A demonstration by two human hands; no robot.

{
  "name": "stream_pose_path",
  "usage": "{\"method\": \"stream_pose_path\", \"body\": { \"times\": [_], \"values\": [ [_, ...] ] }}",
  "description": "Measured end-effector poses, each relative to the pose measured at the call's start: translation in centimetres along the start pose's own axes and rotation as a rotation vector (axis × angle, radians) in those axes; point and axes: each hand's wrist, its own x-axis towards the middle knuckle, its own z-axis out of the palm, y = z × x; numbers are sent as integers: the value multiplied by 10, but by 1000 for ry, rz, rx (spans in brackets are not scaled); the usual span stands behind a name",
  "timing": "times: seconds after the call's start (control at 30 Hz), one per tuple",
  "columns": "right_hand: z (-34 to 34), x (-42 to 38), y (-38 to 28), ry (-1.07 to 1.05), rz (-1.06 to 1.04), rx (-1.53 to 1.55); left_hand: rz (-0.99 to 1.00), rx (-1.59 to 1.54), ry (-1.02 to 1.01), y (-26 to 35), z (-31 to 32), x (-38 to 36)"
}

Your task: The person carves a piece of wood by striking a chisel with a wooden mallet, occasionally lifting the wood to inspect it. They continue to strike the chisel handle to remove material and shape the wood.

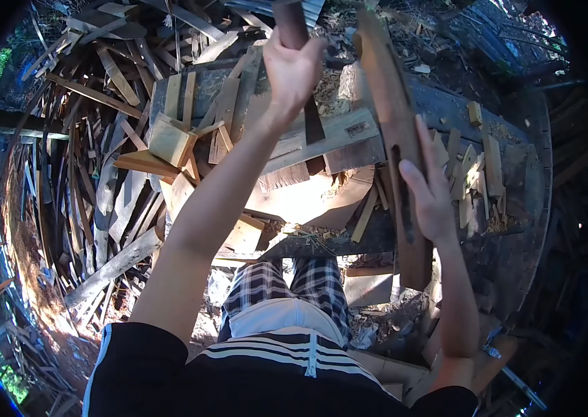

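My left hand (292,69) is closed around a dark brown rounded piece (290,22), perhaps a wooden handle, and raised over the far side of the workbench. Its far end runs out of view. My right hand (431,201) grips the edge of a long brown wooden board (405,128), with its thumb on the face near a narrow slot. This board stretches from the bench's near edge to the top of the view, and its far end is shaped and curved. Between my hands a pale plank (325,142) lies across smaller boards.
Offcuts, slats and shavings cover the low workbench (523,181). A small wood block (171,139) sits at its left side. A large heap of scrap wood (109,181) lies to the left. Pale wood (308,198) near my lap is brightly sunlit.
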Motion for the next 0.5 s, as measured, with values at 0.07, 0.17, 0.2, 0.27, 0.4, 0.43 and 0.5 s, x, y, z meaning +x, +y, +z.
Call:
{"method": "stream_pose_path", "body": {
  "times": [0.07, 0.17, 0.2, 0.27, 0.4, 0.43, 0.5],
  "values": [
    [26, -12, 40, -58, 139, 21, -200, -107, 19, 5, -14, 11],
    [49, -21, 60, -120, 251, 23, -301, -252, 176, -24, -44, 30],
    [57, -25, 67, -65, 177, -35, -363, -294, 207, -33, -57, 32],
    [65, -28, 75, 31, 18, -124, -485, -337, 332, -53, -81, 37],
    [68, -27, 81, 82, -57, -117, -535, -429, 407, -68, -116, 39],
    [67, -28, 80, 28, 47, -67, -506, -444, 391, -59, -114, 40],
    [66, -30, 83, -31, 152, -15, -492, -443, 442, -44, -104, 48]
  ]
}}
